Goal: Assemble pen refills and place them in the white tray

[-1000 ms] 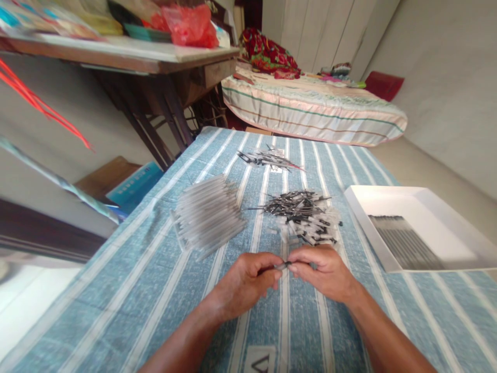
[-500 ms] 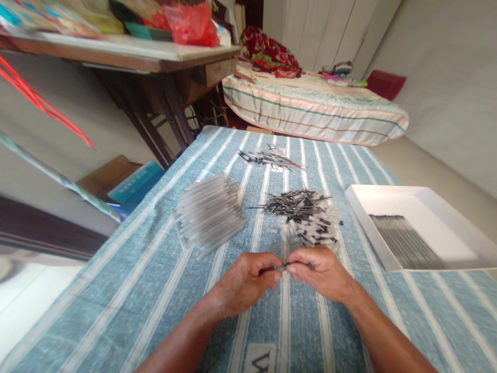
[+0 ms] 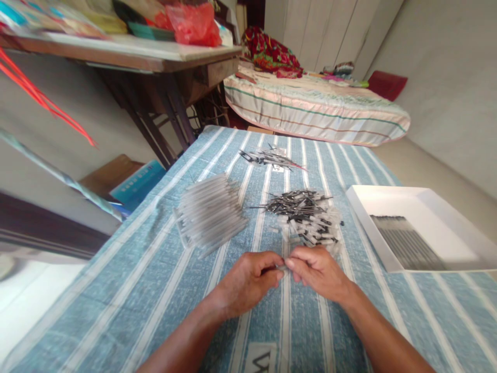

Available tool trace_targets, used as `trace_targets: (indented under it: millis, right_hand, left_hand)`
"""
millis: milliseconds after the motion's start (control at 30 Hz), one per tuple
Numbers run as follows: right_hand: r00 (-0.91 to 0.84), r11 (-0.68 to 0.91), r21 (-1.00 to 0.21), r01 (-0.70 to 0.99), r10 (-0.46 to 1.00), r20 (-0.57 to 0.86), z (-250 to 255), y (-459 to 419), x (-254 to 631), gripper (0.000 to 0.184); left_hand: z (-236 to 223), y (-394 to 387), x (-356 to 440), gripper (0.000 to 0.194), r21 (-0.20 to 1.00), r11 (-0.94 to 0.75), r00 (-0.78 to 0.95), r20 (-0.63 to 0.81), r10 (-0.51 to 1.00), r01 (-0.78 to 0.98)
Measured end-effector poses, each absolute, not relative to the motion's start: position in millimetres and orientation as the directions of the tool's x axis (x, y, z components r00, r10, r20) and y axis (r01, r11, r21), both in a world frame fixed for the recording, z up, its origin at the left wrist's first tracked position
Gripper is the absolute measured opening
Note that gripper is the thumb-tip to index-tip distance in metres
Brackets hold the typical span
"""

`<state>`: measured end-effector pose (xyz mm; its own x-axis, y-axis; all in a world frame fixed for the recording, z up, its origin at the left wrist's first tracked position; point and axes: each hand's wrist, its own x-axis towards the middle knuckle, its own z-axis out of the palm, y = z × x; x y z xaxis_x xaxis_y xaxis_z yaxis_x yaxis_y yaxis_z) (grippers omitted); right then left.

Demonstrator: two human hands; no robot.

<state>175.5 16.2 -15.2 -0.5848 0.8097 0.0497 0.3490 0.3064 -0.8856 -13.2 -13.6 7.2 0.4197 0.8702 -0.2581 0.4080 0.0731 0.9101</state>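
Both hands meet above the striped cloth, just in front of a mixed pile of small black and clear plastic pieces. My left hand is closed, pinching a thin greyish piece like a pen tube between thumb and fingers. My right hand is closed too, its thumb and forefinger pressed together at the piece's right end. The fingers hide most of it, and what lies inside the right pinch cannot be made out. Left of the hands is a stack of clear slender tubes.
A white shallow box at the right holds a row of dark-tipped slender tubes. Farther back on the striped cloth lies a small heap of black and clear pens. A wooden table and a bed stand beyond.
My right hand's thumb and forefinger have closed in toward the left fingertips, covering the dark bit that showed between the hands. The left hand has barely moved.
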Motion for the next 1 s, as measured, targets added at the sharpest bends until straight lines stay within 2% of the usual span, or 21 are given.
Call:
trace_targets:
  millis: [67,200,333,467,600,733,867,1000]
  right_hand:
    - [-0.579,0.324,-0.872,0.367,0.813,0.059,-14.4,16.5,175.1,0.039]
    - [-0.576,0.256,-0.901,0.351,0.818,0.008,-13.2,16.6,175.5,0.026]
    - [-0.586,0.283,-0.889,0.360,0.810,0.020,-12.2,16.0,175.3,0.042]
    - [-0.575,0.221,-0.912,0.345,0.818,-0.020,-12.5,15.8,175.4,0.030]
    - [-0.565,0.236,-0.900,0.365,0.825,-0.013,-12.4,15.9,176.0,0.043]
    - [-0.568,0.208,-0.912,0.353,0.822,-0.033,-11.6,15.9,177.0,0.028]
    - [-0.582,0.218,-0.907,0.361,0.813,-0.036,-12.7,15.7,177.7,0.041]
    - [-0.567,0.183,-0.920,0.346,0.822,-0.049,-12.7,15.7,178.1,0.030]
  left_hand:
    - [7.7,-13.5,-12.7,0.017,0.912,0.083,0.414,-0.262,0.872,0.401]
    - [9.2,-13.5,-11.4,0.017,0.917,0.083,0.412,-0.255,0.875,0.391]
    - [9.6,-13.3,-11.0,0.017,0.917,0.093,0.409,-0.262,0.874,0.388]
    - [9.0,-13.2,-10.6,0.016,0.923,0.083,0.408,-0.245,0.879,0.376]
    - [9.2,-13.8,-10.0,0.015,0.925,0.086,0.408,-0.245,0.880,0.369]
    - [9.6,-14.1,-9.5,0.015,0.924,0.085,0.407,-0.245,0.880,0.373]
    - [9.7,-14.1,-8.9,0.016,0.921,0.095,0.412,-0.259,0.874,0.378]
    - [9.6,-13.9,-9.0,0.014,0.926,0.084,0.406,-0.241,0.882,0.369]
